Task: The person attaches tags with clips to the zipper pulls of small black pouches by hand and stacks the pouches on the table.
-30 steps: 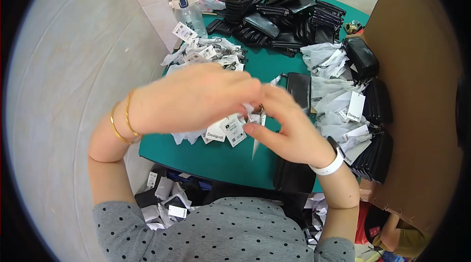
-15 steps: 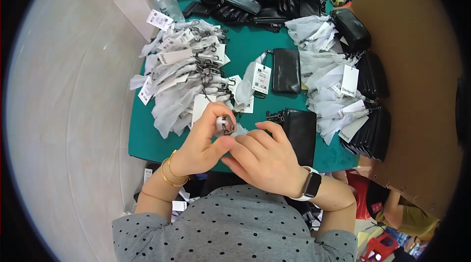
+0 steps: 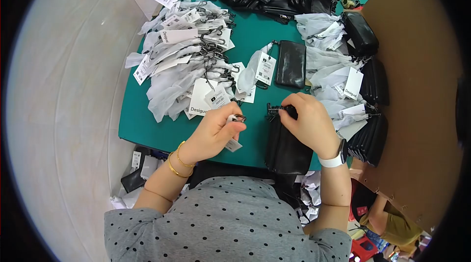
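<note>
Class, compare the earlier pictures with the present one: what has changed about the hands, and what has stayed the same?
The right hand has left the left hand and moved rightward to the end of the near black pouches; whether it grips them is unclear. The left hand still holds the metal hook. The wrapped white straps and the farther black pouch stayed on the table.

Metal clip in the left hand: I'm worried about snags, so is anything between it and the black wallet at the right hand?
Nothing visible: from the metal clip in the left hand to the black wallet at the right hand, only bare green tabletop shows.
</note>
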